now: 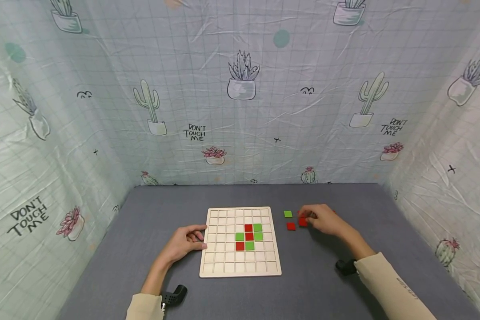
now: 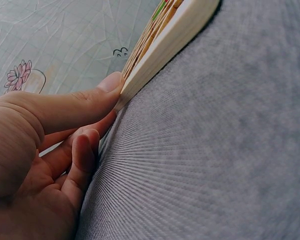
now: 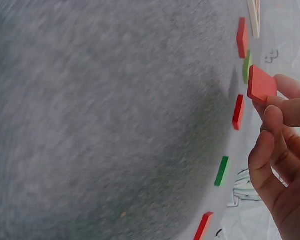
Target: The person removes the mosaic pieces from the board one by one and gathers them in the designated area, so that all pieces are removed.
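Observation:
A pale wooden grid board (image 1: 220,266) lies flat on the table, with several red and green square tiles in its middle and right cells, such as a red tile (image 1: 240,246) and a green tile (image 1: 250,246). My left hand (image 1: 184,242) touches the board's left edge with thumb and index finger set apart, the other fingers loosely bent. To the right of the board, my right hand (image 1: 322,218) pinches a red square tile (image 3: 262,86) between thumb and fingers, raised just over the table. Part of that tile is covered by the fingers.
Loose tiles lie right of the board: a green tile (image 1: 288,214), a red tile (image 1: 290,226) and others near or behind the right hand, including another green tile (image 3: 221,171). The grey tabletop (image 1: 176,200) is backed by a printed cloth (image 1: 244,129).

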Tool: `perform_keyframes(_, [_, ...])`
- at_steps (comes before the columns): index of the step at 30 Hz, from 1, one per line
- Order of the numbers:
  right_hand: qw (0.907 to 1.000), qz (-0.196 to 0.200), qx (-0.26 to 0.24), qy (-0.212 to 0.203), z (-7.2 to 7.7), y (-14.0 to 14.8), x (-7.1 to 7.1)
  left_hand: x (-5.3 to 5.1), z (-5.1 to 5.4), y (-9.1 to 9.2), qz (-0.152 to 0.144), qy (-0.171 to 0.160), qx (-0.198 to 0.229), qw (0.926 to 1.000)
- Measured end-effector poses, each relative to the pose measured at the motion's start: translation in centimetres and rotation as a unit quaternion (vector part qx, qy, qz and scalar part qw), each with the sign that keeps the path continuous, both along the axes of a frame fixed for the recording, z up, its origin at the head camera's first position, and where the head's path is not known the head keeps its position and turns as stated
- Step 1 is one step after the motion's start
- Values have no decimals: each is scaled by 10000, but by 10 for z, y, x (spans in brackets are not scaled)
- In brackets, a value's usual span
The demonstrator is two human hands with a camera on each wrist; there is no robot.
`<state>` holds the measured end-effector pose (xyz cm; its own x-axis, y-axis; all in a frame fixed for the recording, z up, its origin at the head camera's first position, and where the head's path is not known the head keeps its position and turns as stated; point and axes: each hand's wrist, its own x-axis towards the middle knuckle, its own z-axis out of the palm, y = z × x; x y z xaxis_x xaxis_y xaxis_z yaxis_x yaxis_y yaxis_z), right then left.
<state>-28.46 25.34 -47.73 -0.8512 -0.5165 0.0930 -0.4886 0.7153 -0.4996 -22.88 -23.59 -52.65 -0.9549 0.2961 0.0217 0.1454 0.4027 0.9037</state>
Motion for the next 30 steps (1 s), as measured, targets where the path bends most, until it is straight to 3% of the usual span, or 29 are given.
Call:
perform_keyframes(13, [10000,32,-31,-37,-11,12,2,2,0,-2,-47,94,-63,9999])
perform_keyframes(24, [9993,-134,19,-356,-12,10,4,1,-1,0,57,-49,-168,9998])
perform_keyframes(30, [9994,-141,39,-321,-13,8,5,1,-2,-1,7,-44,-112,9999])
